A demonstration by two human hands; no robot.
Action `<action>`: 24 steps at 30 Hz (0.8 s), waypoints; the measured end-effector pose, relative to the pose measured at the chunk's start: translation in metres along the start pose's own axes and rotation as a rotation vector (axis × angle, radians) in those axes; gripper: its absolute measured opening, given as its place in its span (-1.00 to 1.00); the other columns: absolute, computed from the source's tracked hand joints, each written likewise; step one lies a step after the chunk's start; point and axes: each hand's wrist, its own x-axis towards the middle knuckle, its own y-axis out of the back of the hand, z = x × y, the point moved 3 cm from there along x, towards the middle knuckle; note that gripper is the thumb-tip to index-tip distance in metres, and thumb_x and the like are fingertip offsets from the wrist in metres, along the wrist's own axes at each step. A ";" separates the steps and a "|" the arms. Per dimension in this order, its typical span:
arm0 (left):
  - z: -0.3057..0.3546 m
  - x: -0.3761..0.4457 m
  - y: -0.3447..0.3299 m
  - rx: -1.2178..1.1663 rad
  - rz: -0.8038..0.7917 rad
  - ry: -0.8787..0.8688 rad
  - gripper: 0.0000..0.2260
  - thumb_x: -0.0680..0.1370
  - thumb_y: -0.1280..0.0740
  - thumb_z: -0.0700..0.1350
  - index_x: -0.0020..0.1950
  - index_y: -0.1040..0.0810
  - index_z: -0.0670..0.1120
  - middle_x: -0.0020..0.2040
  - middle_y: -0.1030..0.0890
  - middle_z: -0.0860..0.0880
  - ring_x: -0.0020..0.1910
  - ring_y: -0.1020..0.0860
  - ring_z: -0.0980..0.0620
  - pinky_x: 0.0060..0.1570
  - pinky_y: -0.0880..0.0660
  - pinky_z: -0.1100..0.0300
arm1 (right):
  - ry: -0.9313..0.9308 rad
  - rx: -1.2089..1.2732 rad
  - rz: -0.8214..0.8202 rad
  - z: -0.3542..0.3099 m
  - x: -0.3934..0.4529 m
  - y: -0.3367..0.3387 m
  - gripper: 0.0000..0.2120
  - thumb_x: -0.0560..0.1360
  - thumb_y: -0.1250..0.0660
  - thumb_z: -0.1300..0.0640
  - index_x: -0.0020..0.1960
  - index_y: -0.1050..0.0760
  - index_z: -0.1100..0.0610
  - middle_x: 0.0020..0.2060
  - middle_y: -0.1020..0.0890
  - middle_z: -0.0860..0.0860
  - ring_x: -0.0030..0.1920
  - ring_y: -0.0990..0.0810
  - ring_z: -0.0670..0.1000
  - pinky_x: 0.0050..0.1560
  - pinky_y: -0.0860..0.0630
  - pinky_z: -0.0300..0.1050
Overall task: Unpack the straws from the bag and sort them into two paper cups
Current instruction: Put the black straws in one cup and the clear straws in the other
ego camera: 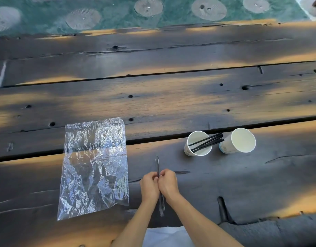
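A thin black straw in a clear wrapper (158, 165) stands almost vertical in the picture, pinched between my left hand (150, 186) and my right hand (168, 183), which press together around its middle. Its lower end shows below my wrists. The clear crinkled plastic bag (95, 166) lies flat on the table to the left of my hands, and I see no straws in it. To the upper right, the left paper cup (198, 144) holds several black straws leaning right. The right paper cup (240, 141) beside it has nothing inside.
The table is dark weathered wooden planks (171, 104) with gaps, knot holes and a deep notch (222, 207) near the front edge on the right. Beyond the far edge lies green ground with round grey discs (209, 8). White cloth (167, 237) shows at the bottom.
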 end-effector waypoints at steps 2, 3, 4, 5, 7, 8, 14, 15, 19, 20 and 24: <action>-0.001 -0.001 0.000 -0.013 0.000 0.008 -0.76 0.49 -0.27 -0.37 -0.06 -0.70 -0.16 -0.17 -0.71 -0.09 -0.14 -0.63 -0.02 -0.09 -0.53 0.12 | 0.001 -0.031 -0.015 -0.003 0.000 0.002 -0.88 0.45 -0.21 0.33 -0.12 -0.49 0.19 -0.08 -0.62 0.14 -0.08 -0.60 0.10 -0.15 -0.53 -0.06; -0.001 0.000 0.001 -0.025 -0.004 0.021 -0.79 0.50 -0.29 -0.35 -0.05 -0.69 -0.16 -0.16 -0.71 -0.10 -0.14 -0.64 -0.04 -0.09 -0.51 0.14 | -0.014 -0.019 -0.023 -0.002 0.002 0.003 -0.88 0.45 -0.20 0.32 -0.10 -0.47 0.15 -0.06 -0.61 0.14 -0.06 -0.61 0.12 -0.13 -0.55 -0.04; -0.001 0.001 0.001 -0.044 -0.008 0.034 -0.82 0.51 -0.31 -0.34 -0.05 -0.68 -0.16 -0.17 -0.71 -0.11 -0.14 -0.64 -0.06 -0.12 -0.49 0.17 | -0.045 0.020 -0.037 -0.001 0.004 0.005 -0.86 0.45 -0.19 0.31 -0.11 -0.44 0.11 -0.04 -0.61 0.15 -0.07 -0.62 0.14 -0.11 -0.59 0.02; -0.001 0.002 0.001 -0.067 -0.013 0.041 -0.86 0.52 -0.33 -0.31 -0.07 -0.67 -0.16 -0.19 -0.71 -0.12 -0.15 -0.65 -0.08 -0.16 -0.49 0.19 | -0.065 0.078 -0.050 0.002 0.008 0.006 -0.86 0.45 -0.18 0.31 -0.11 -0.44 0.10 -0.05 -0.62 0.17 -0.12 -0.62 0.13 -0.11 -0.61 0.04; -0.002 0.002 0.001 -0.116 -0.043 0.042 -0.89 0.53 -0.35 -0.28 -0.11 -0.66 -0.14 -0.24 -0.71 -0.13 -0.22 -0.66 -0.08 -0.21 -0.52 0.15 | -0.087 0.152 -0.116 0.006 0.009 0.009 -0.91 0.51 -0.22 0.30 -0.04 -0.49 0.19 -0.16 -0.63 0.15 -0.29 -0.54 0.02 -0.26 -0.57 -0.10; -0.002 0.001 0.001 -0.141 -0.061 0.034 -0.88 0.53 -0.35 -0.28 -0.13 -0.66 -0.12 -0.27 -0.71 -0.14 -0.27 -0.64 -0.06 -0.20 -0.56 0.09 | -0.077 0.151 -0.148 0.005 0.007 0.012 -0.91 0.55 -0.25 0.29 0.00 -0.52 0.26 -0.23 -0.62 0.13 -0.35 -0.50 -0.03 -0.34 -0.53 -0.19; 0.005 -0.005 0.005 -0.260 -0.192 0.050 -0.87 0.40 -0.42 -0.37 -0.15 -0.65 -0.16 -0.32 -0.68 -0.10 -0.33 -0.63 0.03 -0.31 -0.56 0.20 | 0.018 0.243 -0.227 0.010 -0.001 0.036 -0.87 0.56 -0.33 0.24 -0.04 -0.60 0.31 -0.31 -0.60 0.10 -0.33 -0.50 -0.03 -0.33 -0.46 -0.24; 0.007 -0.006 0.006 -0.280 -0.220 0.049 -0.87 0.40 -0.43 -0.37 -0.14 -0.61 -0.18 -0.33 -0.65 -0.08 -0.37 -0.61 0.08 -0.35 -0.51 0.27 | 0.041 0.279 -0.239 0.010 -0.003 0.040 -0.89 0.56 -0.33 0.26 -0.06 -0.61 0.28 -0.32 -0.61 0.08 -0.34 -0.50 -0.05 -0.33 -0.46 -0.25; 0.015 -0.012 0.005 -0.241 -0.410 -0.047 -0.91 0.52 -0.43 -0.18 0.00 -0.60 -0.14 -0.17 -0.71 -0.04 -0.18 -0.68 0.09 -0.15 -0.55 0.30 | 0.116 0.416 -0.197 0.011 -0.016 0.059 -0.89 0.55 -0.35 0.28 -0.07 -0.61 0.32 -0.34 -0.60 0.09 -0.34 -0.51 -0.05 -0.32 -0.46 -0.23; 0.017 -0.015 0.003 -0.214 -0.495 -0.087 -0.91 0.57 -0.37 -0.14 0.03 -0.62 -0.12 -0.13 -0.72 -0.04 -0.11 -0.69 0.07 -0.05 -0.57 0.25 | 0.118 0.465 -0.176 0.011 -0.019 0.064 -0.88 0.55 -0.35 0.28 -0.08 -0.59 0.35 -0.36 -0.58 0.12 -0.35 -0.50 -0.01 -0.32 -0.47 -0.17; 0.030 -0.029 -0.004 -0.005 -0.696 -0.193 -0.76 0.67 -0.16 -0.10 -0.12 -0.56 -0.08 -0.28 -0.60 -0.02 -0.29 -0.57 0.05 -0.21 -0.51 0.27 | 0.135 0.585 -0.108 0.018 -0.027 0.084 -0.84 0.55 -0.36 0.23 -0.06 -0.56 0.36 -0.39 -0.52 0.13 -0.37 -0.45 0.08 -0.29 -0.46 0.01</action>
